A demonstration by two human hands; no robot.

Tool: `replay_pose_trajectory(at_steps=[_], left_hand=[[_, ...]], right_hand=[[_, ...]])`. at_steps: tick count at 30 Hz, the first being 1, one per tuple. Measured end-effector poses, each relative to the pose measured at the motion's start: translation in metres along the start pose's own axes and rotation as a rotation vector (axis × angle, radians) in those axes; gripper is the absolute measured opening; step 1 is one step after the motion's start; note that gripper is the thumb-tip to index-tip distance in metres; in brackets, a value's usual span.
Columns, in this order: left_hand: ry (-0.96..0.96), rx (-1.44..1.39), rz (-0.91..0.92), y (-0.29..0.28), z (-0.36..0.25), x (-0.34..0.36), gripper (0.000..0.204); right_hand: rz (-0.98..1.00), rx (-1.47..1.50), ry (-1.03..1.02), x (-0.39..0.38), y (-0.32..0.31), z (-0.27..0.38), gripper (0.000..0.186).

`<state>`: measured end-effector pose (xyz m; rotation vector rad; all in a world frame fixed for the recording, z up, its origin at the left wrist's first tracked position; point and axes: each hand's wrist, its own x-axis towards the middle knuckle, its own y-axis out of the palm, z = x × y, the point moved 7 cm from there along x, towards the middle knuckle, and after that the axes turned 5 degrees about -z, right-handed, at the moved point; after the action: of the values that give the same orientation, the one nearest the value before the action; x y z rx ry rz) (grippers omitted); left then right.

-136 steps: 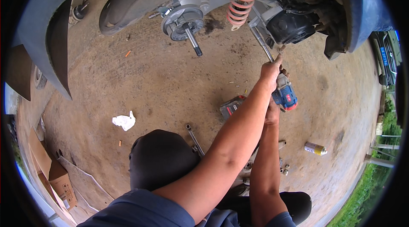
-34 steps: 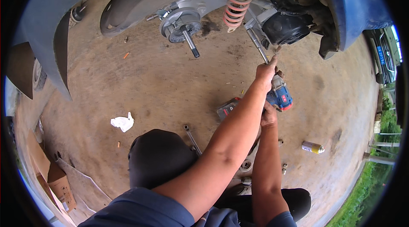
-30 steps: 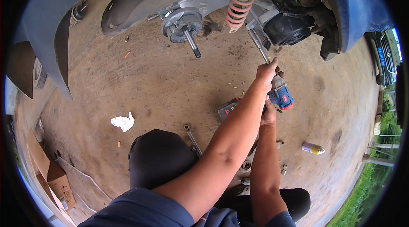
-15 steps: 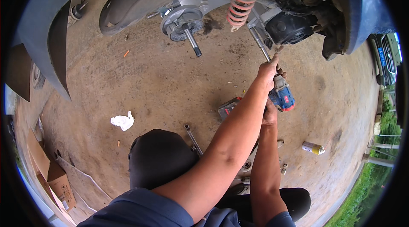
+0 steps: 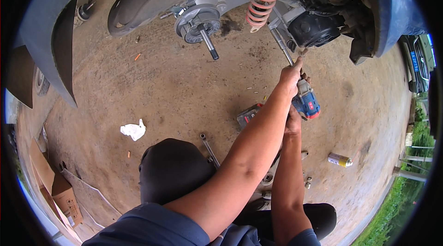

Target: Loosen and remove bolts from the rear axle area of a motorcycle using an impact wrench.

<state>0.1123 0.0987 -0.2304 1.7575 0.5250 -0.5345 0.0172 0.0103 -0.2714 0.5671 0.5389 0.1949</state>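
My right hand (image 5: 292, 122) is closed on the handle of a blue and red cordless impact wrench (image 5: 308, 104). Its battery (image 5: 249, 115) juts out left of my left forearm. Farther ahead, my left hand (image 5: 290, 77) closes around the lower end of a long metal socket extension (image 5: 281, 45), close to the tool's nose. The extension slants up and left to the metal casting beside a black round engine cover (image 5: 315, 30). Its far tip is hard to make out. A red coil-spring shock absorber (image 5: 262, 9) hangs just left of it.
A bare wheel axle (image 5: 208, 44) sticks out of a hub (image 5: 196, 23) ahead. On the ground lie a wrench (image 5: 210, 150), metal parts (image 5: 268, 177), a spray can (image 5: 340, 160) and a crumpled white tissue (image 5: 134, 130). A cardboard box (image 5: 67, 202) sits at the lower left.
The tool and both hands hold nearly the same place. Only a very slight shift of the whole view shows.
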Motion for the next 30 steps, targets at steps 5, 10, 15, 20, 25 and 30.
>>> replay_pose_trajectory(at_steps=[5, 10, 15, 20, 25, 30], left_hand=[[0.003, 0.012, 0.005, -0.001, -0.003, -0.001, 0.041], [0.023, 0.025, -0.013, 0.003, -0.004, -0.009, 0.04], [0.018, 0.009, -0.012, 0.004, -0.005, -0.012, 0.039], [0.029, -0.003, -0.004, 0.003, -0.005, -0.009, 0.038], [0.03, -0.009, 0.003, 0.004, -0.001, -0.007, 0.038], [0.053, 0.011, 0.004, 0.001, 0.0, -0.003, 0.038]], right_hand=[[0.004, 0.003, 0.008, 0.003, 0.001, -0.002, 0.015], [-0.032, 0.012, 0.02, 0.006, -0.009, -0.005, 0.015], [-0.023, 0.008, -0.002, 0.006, -0.008, -0.004, 0.014], [-0.027, 0.014, 0.001, 0.006, -0.006, -0.004, 0.013], [-0.048, 0.03, 0.005, 0.005, -0.006, -0.004, 0.013], [-0.052, 0.025, 0.008, 0.004, -0.007, -0.003, 0.014]])
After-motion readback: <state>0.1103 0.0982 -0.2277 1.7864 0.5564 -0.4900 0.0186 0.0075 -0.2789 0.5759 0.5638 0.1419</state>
